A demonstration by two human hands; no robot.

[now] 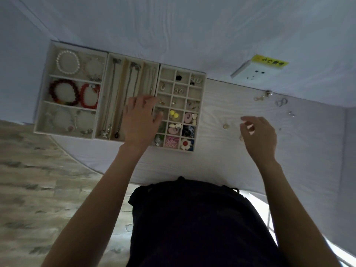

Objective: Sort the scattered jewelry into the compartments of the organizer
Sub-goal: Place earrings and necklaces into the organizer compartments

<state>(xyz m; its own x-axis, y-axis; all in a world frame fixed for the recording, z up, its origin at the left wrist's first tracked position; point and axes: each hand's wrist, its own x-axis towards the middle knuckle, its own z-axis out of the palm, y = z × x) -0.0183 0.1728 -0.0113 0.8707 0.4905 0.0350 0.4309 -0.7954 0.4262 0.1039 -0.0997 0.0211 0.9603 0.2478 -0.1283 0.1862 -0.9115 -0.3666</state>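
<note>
- My left hand (141, 120) is resting flat-ish on the organizer (119, 93), fingers relaxed and spread, holding nothing — it sits right where the middle necklace tray (123, 97) meets the small-grid tray (179, 106).
- My right hand (258, 135) hovers over the tabletop (221, 105) to the right of the organizer, fingers curled in toward the thumb; can't tell if there's anything pinched in there.
- The left tray (69, 89) has the bracelets: a white pearl one (67, 62) at the far end, a dark red one (64, 92) and a bright red one (90, 96) in the middle section.
- The grid tray's near compartments are packed with colourful stuff — yellow balls (174, 114), a pink flower (172, 142), a white flower with a red centre (185, 143).
- Loose pieces on the tabletop: a little round one (225, 125) just left of my right hand, plus a few silvery bits (281, 102) scattered far right near the wall.
- There's a wall socket (256, 71) with a yellow sticker above the far right side.
</note>
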